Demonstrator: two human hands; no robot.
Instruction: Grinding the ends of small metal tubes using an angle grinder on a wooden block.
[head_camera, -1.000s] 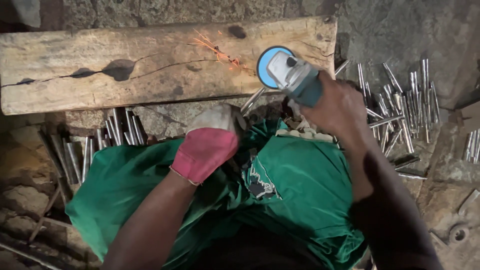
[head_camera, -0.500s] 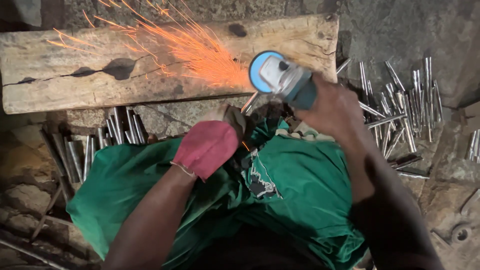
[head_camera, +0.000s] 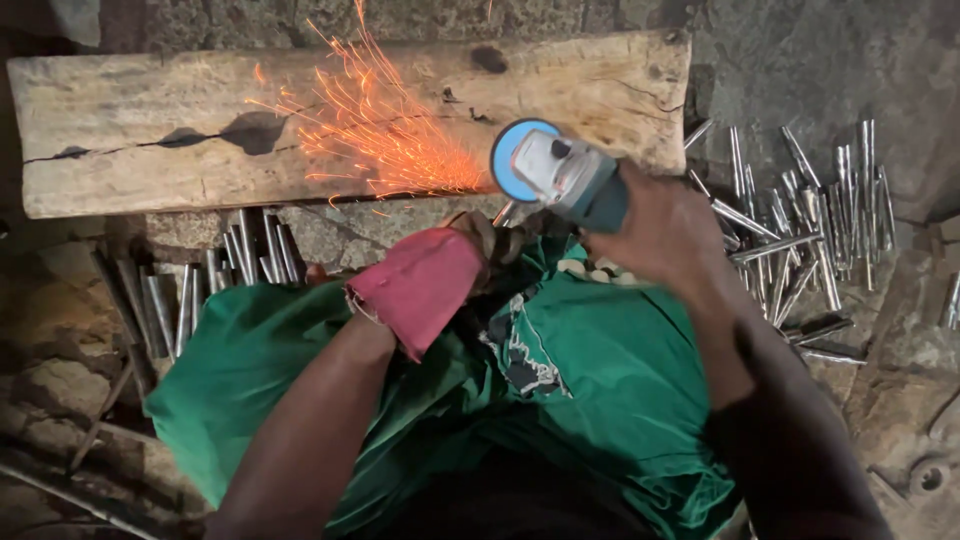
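Note:
My right hand (head_camera: 672, 240) grips a teal and grey angle grinder (head_camera: 560, 178) with a blue disc guard, held just in front of a thick wooden beam (head_camera: 130, 130). Orange sparks (head_camera: 385, 135) spray up and left from the disc across the beam. My left hand (head_camera: 430, 280), in a pink work glove, holds a short metal rod (head_camera: 503, 212) against the disc; most of the rod is hidden by the glove and grinder. Both arms reach over a green cloth (head_camera: 600, 380) spread on my lap.
Several shiny metal rods (head_camera: 810, 220) lie piled on the stone ground at the right. Another row of rods (head_camera: 200, 285) leans at the left below the beam. Rough stone surrounds the spot, with a metal part (head_camera: 925, 478) at the lower right.
Sparks grew from a few to a wide spray off the disc. The grinder shifted slightly left, and my gloved left hand moved up toward the disc.

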